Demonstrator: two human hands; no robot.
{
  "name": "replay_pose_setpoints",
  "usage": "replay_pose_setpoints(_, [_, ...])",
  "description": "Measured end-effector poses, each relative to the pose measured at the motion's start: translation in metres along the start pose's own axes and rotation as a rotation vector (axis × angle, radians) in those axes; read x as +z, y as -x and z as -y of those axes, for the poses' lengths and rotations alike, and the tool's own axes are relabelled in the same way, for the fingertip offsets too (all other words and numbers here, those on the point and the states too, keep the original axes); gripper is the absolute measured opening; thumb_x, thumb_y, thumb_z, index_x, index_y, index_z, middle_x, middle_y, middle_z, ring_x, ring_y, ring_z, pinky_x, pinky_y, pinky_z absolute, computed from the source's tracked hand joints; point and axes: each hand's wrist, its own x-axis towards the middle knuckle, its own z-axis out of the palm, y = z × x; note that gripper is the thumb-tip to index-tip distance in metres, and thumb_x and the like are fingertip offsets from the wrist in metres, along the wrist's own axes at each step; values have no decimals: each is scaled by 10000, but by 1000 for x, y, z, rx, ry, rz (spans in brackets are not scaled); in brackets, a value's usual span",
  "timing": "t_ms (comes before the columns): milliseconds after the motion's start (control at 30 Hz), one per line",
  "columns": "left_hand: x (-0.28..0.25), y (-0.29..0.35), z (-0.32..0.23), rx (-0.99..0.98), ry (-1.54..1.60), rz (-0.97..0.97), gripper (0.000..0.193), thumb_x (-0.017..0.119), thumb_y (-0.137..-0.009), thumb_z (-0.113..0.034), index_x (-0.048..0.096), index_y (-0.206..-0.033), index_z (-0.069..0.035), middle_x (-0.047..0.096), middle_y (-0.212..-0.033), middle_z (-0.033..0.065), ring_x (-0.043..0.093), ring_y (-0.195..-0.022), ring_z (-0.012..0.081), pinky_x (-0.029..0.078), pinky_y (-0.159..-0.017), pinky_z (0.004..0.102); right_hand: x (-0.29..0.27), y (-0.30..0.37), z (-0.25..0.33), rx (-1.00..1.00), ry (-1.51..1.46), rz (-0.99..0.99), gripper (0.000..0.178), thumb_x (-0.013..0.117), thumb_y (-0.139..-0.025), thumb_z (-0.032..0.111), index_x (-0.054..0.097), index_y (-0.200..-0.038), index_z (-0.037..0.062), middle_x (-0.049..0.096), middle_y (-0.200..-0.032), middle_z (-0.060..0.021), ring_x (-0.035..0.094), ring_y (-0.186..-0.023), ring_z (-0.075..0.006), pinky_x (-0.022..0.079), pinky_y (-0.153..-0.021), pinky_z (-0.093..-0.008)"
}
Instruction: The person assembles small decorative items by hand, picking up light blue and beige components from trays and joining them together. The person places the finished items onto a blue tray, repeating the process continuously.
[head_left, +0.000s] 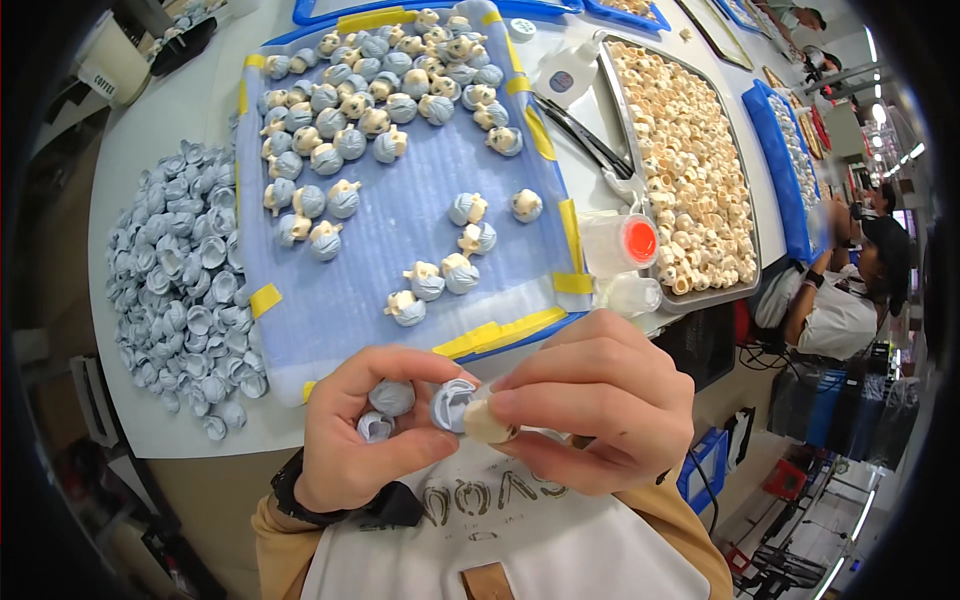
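My left hand is closed around small blue-grey doll hair shells. One hollow shell is pinched at its fingertips with the opening showing, and two more shells sit in the curl of the palm. My right hand pinches a small cream doll head between thumb and fingers, against the edge of that hollow shell. Beyond my hands lies a blue tray lined with translucent film and yellow tape. Several assembled heads with blue-grey hair stand on it, mostly toward the far left.
Left of the tray is a heap of loose hair shells. A metal tray of cream heads lies right. Between them are a white bottle, black tweezers and a jar with orange-red top. A co-worker sits far right.
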Motion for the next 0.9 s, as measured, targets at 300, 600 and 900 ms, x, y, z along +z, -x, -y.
replay_pose_setpoints(300, [-12, 6, 2, 81, -202, 77, 370, 694, -719, 97, 526, -1044, 42, 603, -1038, 160, 624, -864, 162, 528, -712, 271, 4, -4, -5, 14, 0, 176, 347, 784, -614, 143, 671, -901, -15, 632, -809, -95, 562, -658, -192, 422, -560, -277])
replay_pose_setpoints(600, [-1, 8, -4, -164, -5, -101, 519, 688, -772, 10, 386, -1194, 20, 619, -863, 87, 594, -665, 110, 487, -551, 221, 27, 3, -5, -11, 157, 96, 496, 758, -576, 272, 605, -953, -11, 563, -828, -75, 511, -678, -221, 410, -578, -317])
replay_pose_setpoints(900, [-4, 7, -12, -387, -137, -108, 397, 574, -824, -10, 408, -1181, 34, 591, -733, 39, 463, -503, 42, 310, -417, 169, 33, 9, -12, -35, 279, 109, 360, 700, -652, 270, 580, -876, 16, 498, -759, -59, 469, -653, -205, 359, -568, -315])
